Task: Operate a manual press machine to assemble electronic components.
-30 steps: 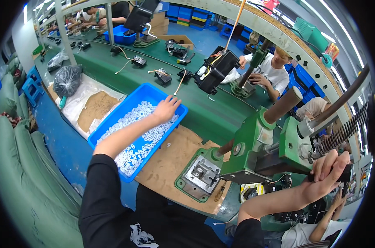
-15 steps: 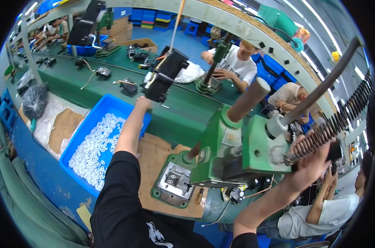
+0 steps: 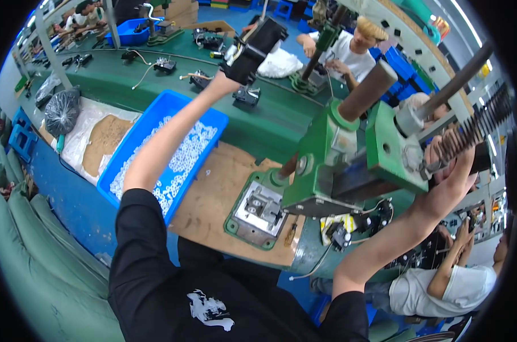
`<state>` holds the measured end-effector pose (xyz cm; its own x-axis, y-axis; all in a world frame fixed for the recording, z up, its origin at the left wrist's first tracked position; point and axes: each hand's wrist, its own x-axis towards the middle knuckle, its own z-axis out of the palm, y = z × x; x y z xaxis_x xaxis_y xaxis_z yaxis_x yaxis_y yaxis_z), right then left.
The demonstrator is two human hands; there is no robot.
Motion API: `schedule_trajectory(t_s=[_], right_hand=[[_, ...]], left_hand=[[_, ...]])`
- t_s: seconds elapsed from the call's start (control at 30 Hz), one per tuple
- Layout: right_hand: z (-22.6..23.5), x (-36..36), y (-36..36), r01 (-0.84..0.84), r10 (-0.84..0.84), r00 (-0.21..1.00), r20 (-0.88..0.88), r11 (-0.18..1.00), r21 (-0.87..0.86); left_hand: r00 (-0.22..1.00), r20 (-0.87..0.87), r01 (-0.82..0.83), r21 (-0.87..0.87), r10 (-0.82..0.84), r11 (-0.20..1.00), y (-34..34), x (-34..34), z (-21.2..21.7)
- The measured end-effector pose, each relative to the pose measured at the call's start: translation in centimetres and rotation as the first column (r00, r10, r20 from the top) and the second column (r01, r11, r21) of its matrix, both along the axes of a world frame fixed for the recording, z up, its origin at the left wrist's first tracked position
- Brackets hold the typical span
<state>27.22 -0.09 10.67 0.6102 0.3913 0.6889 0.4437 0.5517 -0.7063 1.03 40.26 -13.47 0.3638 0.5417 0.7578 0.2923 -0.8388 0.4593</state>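
Note:
My left arm stretches forward over the blue tray (image 3: 219,126). My left hand (image 3: 227,84) is at the lower end of a long black casing (image 3: 263,48) on a cord or rod; the casing hides its fingers, so I cannot tell whether they hold anything. At the right, my right hand (image 3: 451,153) is closed around the lever handle of the green press (image 3: 321,165), partly behind its coil spring (image 3: 479,128). Below the press head, a metal fixture (image 3: 262,208) sits on the green base, with no part visible in it.
White plastic rings (image 3: 181,157) lie in the tray. Small black wired units (image 3: 247,97) sit on the green belt (image 3: 270,128). Right of the base are a yellow-handled tool (image 3: 291,233) and another wired unit (image 3: 341,236). A co-worker (image 3: 355,54) sits opposite; another person (image 3: 440,290) is at right.
The whole view has shifted, carrying the bench up and right in the picture. My left hand stays near the black casing, and my right hand stays at the press lever.

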Motion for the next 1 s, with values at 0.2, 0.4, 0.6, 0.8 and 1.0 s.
schedule_trajectory(t_s=[0.2,0.4,0.6,0.8,1.0], right_hand=[[1.1,-3.5,0.5,-0.072,0.071,0.997,0.024,0.995,0.069],[0.4,-3.0,-1.2,-0.266,0.250,0.953,0.169,0.961,0.077],[0.0,-4.1,-1.6,-0.400,0.372,0.906,0.202,0.909,0.117],[0.1,-4.3,-2.2,-0.382,0.357,0.913,0.197,0.918,0.105],[0.3,-4.0,-2.0,-0.408,0.377,0.892,0.248,0.909,0.087]], left_hand=[[0.890,-0.409,-0.045,-0.519,-0.202,0.854,-9.5,-4.5,3.6],[0.717,-0.688,-0.143,0.008,0.109,0.990,-11.9,-0.8,1.2],[0.822,-0.534,-0.440,-0.377,0.197,0.815,-10.3,9.8,-5.4],[0.674,-0.702,-0.599,-0.337,0.230,0.727,-12.3,12.8,-11.7],[0.795,-0.592,0.058,-0.149,-0.136,0.987,-13.2,5.7,-7.0]])
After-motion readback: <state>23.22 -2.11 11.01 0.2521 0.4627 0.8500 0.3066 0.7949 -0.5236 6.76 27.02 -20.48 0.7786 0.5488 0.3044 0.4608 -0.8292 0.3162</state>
